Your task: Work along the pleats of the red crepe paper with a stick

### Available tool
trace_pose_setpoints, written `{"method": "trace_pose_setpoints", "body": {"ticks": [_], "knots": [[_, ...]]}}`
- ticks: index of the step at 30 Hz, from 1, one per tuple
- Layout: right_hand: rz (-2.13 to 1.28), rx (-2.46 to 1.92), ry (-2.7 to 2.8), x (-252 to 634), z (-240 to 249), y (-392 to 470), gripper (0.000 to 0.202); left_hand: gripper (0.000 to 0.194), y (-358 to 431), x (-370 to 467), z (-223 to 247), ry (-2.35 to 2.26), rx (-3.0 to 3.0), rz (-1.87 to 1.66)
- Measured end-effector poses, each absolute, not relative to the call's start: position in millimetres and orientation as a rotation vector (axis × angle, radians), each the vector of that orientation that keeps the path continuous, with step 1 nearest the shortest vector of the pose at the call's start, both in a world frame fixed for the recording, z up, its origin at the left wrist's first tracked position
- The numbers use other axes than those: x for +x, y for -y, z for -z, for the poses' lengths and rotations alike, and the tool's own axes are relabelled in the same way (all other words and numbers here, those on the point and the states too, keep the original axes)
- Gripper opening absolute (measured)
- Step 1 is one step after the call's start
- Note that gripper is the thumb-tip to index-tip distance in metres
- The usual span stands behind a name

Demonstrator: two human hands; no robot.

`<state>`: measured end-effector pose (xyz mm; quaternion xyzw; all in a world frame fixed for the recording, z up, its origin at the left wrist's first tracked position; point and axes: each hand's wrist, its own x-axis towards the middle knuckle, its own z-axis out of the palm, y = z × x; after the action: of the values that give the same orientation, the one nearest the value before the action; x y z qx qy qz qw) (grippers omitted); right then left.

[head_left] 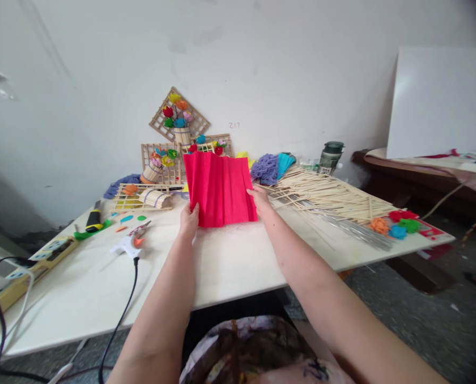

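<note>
A sheet of bright red crepe paper (222,189), marked by upright fold lines, is held up above the white table (238,261). My left hand (189,220) pinches its lower left edge. At the right edge, my right hand (259,198) grips the paper between thumb and fingers. The sheet is spread between both hands and hides part of the things behind it.
Left lie a white glue gun (129,244), a utility knife (94,217) and a power strip (41,269). Lattice frames with paper flowers (180,114) stand behind. Thin sticks (326,192), wires (354,229), a green-lidded bottle (331,156) and coloured paper flowers (398,230) are right.
</note>
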<state>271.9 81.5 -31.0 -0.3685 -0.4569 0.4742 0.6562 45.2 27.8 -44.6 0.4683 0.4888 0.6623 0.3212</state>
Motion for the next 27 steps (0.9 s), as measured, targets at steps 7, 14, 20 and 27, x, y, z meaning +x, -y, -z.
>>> {"method": "trace_pose_setpoints", "body": {"ticks": [7,14,20,27], "knots": [[-1.113,-0.950,1.185,272.6,21.6,-71.4,0.019,0.048,-6.3,56.9,23.5,-1.183,1.123,-1.646],[-0.932,-1.027,1.238,269.5,18.7,-73.7,0.020,0.046,1.1,57.9,22.0,-1.088,1.126,-1.517],[-1.023,-0.985,1.240,264.0,13.4,-68.9,0.053,0.045,-7.6,58.2,25.1,-1.019,1.148,-1.674],[-0.863,-0.897,1.476,234.5,7.7,-47.7,0.054,0.041,-17.3,62.2,24.4,-1.203,1.204,-1.858]]}}
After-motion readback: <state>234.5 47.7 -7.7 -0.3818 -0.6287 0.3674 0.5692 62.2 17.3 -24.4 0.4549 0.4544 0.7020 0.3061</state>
